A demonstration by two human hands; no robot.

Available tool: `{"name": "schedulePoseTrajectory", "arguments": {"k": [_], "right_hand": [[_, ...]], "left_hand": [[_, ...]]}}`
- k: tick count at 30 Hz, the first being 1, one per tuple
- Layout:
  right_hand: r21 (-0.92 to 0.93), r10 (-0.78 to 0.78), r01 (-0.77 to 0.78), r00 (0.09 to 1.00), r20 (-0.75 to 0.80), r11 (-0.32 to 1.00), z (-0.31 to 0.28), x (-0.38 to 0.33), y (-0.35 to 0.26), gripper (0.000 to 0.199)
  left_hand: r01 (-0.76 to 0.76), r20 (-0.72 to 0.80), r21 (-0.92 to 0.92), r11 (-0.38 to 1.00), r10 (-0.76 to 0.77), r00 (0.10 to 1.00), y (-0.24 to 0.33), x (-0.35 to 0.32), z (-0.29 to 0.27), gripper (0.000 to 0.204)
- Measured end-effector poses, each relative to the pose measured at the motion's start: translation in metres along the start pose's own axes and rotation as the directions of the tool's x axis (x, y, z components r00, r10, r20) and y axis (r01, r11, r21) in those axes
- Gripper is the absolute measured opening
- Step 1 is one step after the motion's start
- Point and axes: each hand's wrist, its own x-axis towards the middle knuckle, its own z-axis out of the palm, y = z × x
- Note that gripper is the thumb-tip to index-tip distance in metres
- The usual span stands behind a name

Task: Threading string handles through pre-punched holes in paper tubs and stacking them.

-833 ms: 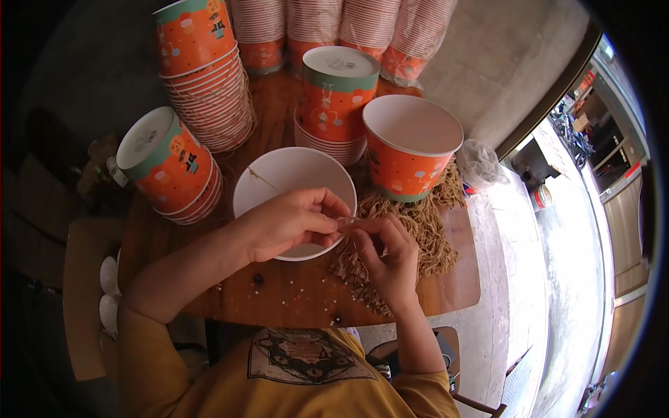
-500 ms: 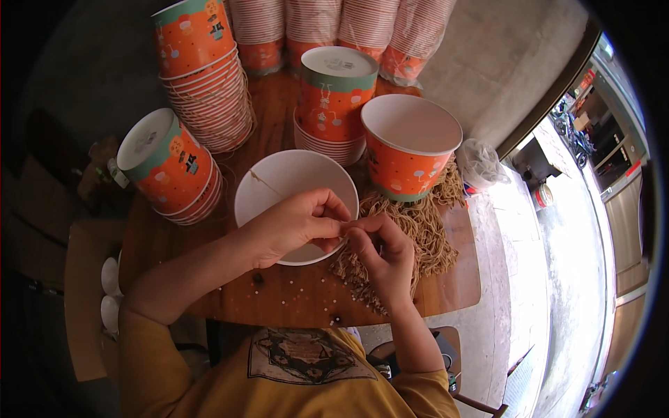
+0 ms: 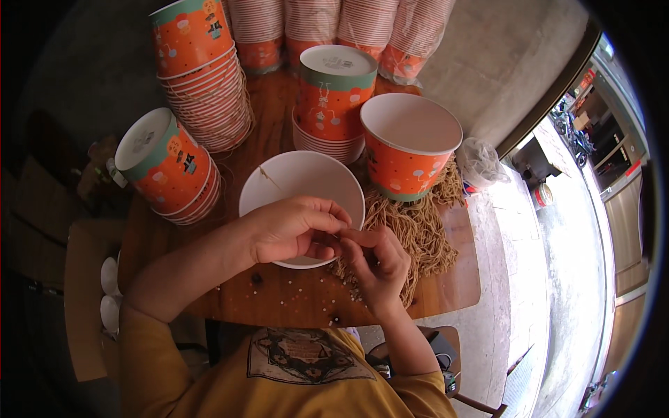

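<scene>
My left hand (image 3: 293, 228) hovers over the near rim of a white paper bowl (image 3: 300, 182), fingers curled and pinched. My right hand (image 3: 376, 263) meets it fingertip to fingertip, and the two pinch a thin tan string between them. A heap of tan string handles (image 3: 418, 233) lies on the wooden table (image 3: 293, 299) to the right of my right hand. One loose string lies inside the bowl. An upright orange paper bucket (image 3: 408, 146) stands just beyond the heap.
Stacks of orange printed buckets stand upside down at the left (image 3: 167, 164), back left (image 3: 198, 70) and centre (image 3: 333, 97), with more stacks along the wall. Small pale beads are scattered on the table's near edge. A crumpled clear bag (image 3: 481, 161) lies at the right.
Both hands stay at the bowl's near rim; the fingers have shifted slightly while working the string.
</scene>
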Motion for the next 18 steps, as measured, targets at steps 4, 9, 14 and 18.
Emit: {"name": "schedulePoseTrajectory", "arguments": {"k": [4,9,14,18], "right_hand": [[0.019,0.059,-0.060,0.997,0.042,0.998,-0.004,0.001,-0.001,0.020],[-0.001,0.106,-0.106,0.989,0.099,0.994,-0.009,0.002,-0.003,0.022],[0.174,0.137,-0.162,0.980,0.144,0.971,-0.011,0.001,0.002,0.020],[0.381,0.461,-0.494,0.869,0.180,0.782,-0.017,0.001,-0.003,0.022]], "left_hand": [[-0.038,-0.040,-0.023,0.999,0.037,0.999,-0.001,-0.002,0.004,0.010],[-0.091,-0.091,-0.049,0.995,0.087,0.992,0.000,-0.007,0.007,0.010],[-0.112,-0.086,0.026,0.993,0.114,0.990,-0.002,-0.007,0.007,0.013],[-0.206,-0.052,0.264,0.942,0.227,0.972,0.000,-0.009,0.013,0.014]]}}
